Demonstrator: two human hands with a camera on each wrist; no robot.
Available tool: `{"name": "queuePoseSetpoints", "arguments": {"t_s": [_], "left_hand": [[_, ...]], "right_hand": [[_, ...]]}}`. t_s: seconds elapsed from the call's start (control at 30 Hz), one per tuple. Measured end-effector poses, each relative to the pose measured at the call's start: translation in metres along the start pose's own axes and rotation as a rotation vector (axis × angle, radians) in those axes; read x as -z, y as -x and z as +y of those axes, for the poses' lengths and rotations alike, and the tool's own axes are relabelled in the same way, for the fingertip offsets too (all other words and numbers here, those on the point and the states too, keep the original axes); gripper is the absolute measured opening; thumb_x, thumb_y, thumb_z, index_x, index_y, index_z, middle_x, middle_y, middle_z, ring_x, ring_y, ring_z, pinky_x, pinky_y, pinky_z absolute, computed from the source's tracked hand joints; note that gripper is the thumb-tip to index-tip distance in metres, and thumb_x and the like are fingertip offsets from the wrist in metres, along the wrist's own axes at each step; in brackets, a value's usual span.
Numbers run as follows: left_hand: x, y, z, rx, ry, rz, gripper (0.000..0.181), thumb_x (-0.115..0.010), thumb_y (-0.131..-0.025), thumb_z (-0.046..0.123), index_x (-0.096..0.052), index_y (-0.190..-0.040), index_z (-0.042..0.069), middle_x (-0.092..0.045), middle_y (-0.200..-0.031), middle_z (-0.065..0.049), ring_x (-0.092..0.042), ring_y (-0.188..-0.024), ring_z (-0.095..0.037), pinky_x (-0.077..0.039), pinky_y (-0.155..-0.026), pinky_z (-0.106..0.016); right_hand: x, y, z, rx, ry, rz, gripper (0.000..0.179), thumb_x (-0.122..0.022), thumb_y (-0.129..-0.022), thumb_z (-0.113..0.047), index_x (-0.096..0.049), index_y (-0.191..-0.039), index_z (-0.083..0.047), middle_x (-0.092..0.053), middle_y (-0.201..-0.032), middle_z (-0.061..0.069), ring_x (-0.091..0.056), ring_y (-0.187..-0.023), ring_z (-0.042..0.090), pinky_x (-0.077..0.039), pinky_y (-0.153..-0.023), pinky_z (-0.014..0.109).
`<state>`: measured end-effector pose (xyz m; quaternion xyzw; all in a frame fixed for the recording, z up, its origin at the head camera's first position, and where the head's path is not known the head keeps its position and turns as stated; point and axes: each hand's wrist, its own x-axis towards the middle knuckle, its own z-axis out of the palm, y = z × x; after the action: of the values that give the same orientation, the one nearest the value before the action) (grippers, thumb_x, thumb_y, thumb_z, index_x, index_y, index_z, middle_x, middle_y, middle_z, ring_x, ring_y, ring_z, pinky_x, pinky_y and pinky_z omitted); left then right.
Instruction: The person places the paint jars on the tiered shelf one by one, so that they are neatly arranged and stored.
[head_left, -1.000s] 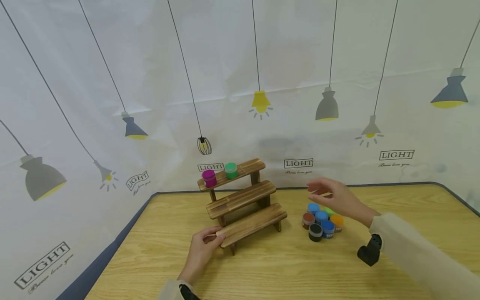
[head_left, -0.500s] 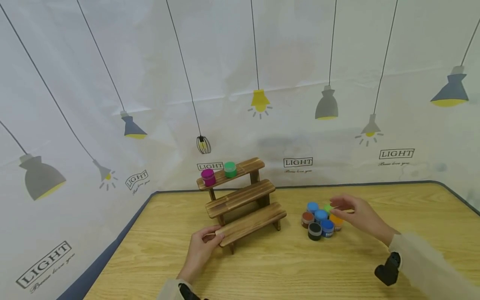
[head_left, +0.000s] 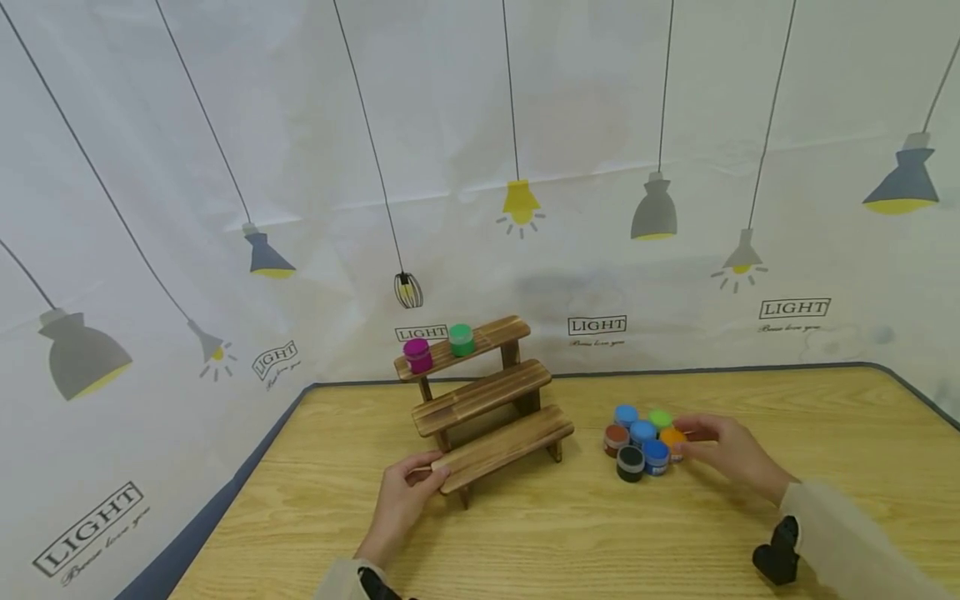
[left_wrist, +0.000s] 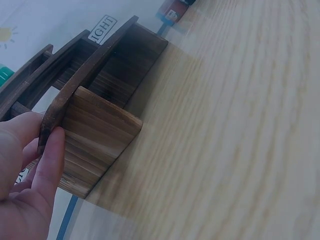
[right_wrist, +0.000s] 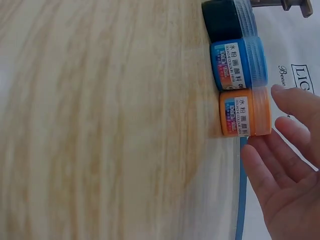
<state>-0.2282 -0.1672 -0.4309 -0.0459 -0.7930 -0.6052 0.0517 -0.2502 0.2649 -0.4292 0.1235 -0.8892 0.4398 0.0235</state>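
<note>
A three-tier wooden shelf stand (head_left: 491, 446) stands on the table. My left hand (head_left: 401, 500) pinches the left end of its lowest step, thumb on top; in the left wrist view the fingers (left_wrist: 50, 160) lie against the underside. My right hand (head_left: 731, 454) is at the right side of a cluster of paint jars. Its thumb and fingers are spread about the orange paint jar (right_wrist: 237, 114), fingertips right by its lid. Beside that jar sit a dark blue jar (right_wrist: 232, 65), a black jar (head_left: 630, 464) and a green-lidded jar (head_left: 660, 419).
Magenta (head_left: 417, 356) and green (head_left: 462, 340) paint jars stand on the stand's top step. Brown (head_left: 617, 440) and light blue (head_left: 626, 416) jars complete the cluster's left side. Behind the wooden table (head_left: 562, 533) rises a wall sheet (head_left: 450, 125) printed with lamps.
My right hand has moved right and down, from above the jars to beside the orange jar. The left hand keeps its hold on the stand.
</note>
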Motion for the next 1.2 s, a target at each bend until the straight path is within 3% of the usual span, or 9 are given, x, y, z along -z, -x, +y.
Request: {"name": "queuePoseSetpoints", "arguments": {"t_s": [0.2, 0.5, 0.93, 1.2], "left_hand": [[0.0, 0.001, 0.0, -0.009, 0.005, -0.004, 0.034, -0.063, -0.083, 0.012, -0.058, -0.11, -0.008, -0.054, -0.114, -0.022, -0.058, -0.089, -0.026, -0.047, -0.062, -0.02], [0.001, 0.001, 0.0, -0.006, -0.013, 0.004, 0.034, -0.063, -0.083, 0.012, -0.058, -0.11, -0.007, -0.053, -0.114, -0.022, -0.058, -0.09, -0.027, -0.047, -0.064, -0.02], [0.0, 0.0, -0.001, -0.021, 0.003, -0.003, 0.034, -0.062, -0.083, 0.011, -0.057, -0.111, -0.008, -0.054, -0.113, -0.023, -0.058, -0.089, -0.026, -0.047, -0.063, -0.02], [0.0, -0.001, -0.002, -0.011, 0.007, -0.006, 0.035, -0.062, -0.083, 0.012, -0.057, -0.111, -0.008, -0.054, -0.113, -0.022, -0.059, -0.088, -0.024, -0.048, -0.063, -0.021]], "right_hand": [[-0.003, -0.001, 0.001, 0.02, 0.01, 0.003, 0.05, -0.065, -0.081, -0.025, -0.052, -0.115, 0.009, -0.054, -0.111, 0.025, -0.055, -0.095, 0.034, -0.049, -0.073, 0.034], [-0.004, -0.002, 0.004, -0.019, -0.011, 0.005, 0.049, -0.067, -0.079, -0.024, -0.052, -0.113, 0.008, -0.055, -0.108, 0.022, -0.055, -0.093, 0.032, -0.049, -0.074, 0.034], [0.0, 0.001, 0.011, -0.082, 0.051, 0.02, 0.051, -0.067, -0.078, -0.031, -0.053, -0.111, 0.005, -0.056, -0.098, 0.014, -0.055, -0.087, 0.026, -0.048, -0.072, 0.035], [0.001, 0.001, 0.01, -0.037, 0.008, -0.036, 0.056, -0.067, -0.08, -0.025, -0.045, -0.118, 0.01, -0.051, -0.11, 0.024, -0.052, -0.097, 0.035, -0.047, -0.077, 0.039]]}}
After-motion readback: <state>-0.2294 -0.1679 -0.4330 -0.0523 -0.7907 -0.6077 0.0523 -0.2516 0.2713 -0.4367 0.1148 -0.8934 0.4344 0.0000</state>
